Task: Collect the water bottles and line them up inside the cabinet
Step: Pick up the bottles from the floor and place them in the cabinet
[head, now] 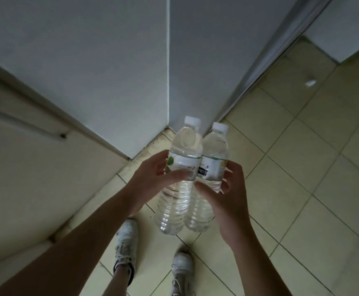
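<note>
Two clear water bottles in view, both capped white, both labelled, both carried in the air above the tiled floor point(302, 167). Two hands, one bottle each. Two white shoes point(127, 242) on the tiles below the bottles.

Left bottle point(178, 180): held by the left hand point(150, 178) at label height, thumb laid across the near face of the label, fingers curled round the far side. Cap above the grip, ribbed lower body hanging below it. Green mark on the label just beside the fingers.

Right bottle point(208, 184): held by the right hand point(227, 195), thumb pressed on the near side just under the label, fingertips wrapped round the outer side. Cap above the grip, base below.

The two bottles touch along their sides between the hands, both tilted with caps away from the person and bases toward the shoes.

Both forearms bare, reaching forward from the lower corners and converging on the pair.

Beyond the caps: a grey-white panel corner point(167, 82) meeting the floor. Cream cabinet fronts point(35, 167) out past the left forearm.
</note>
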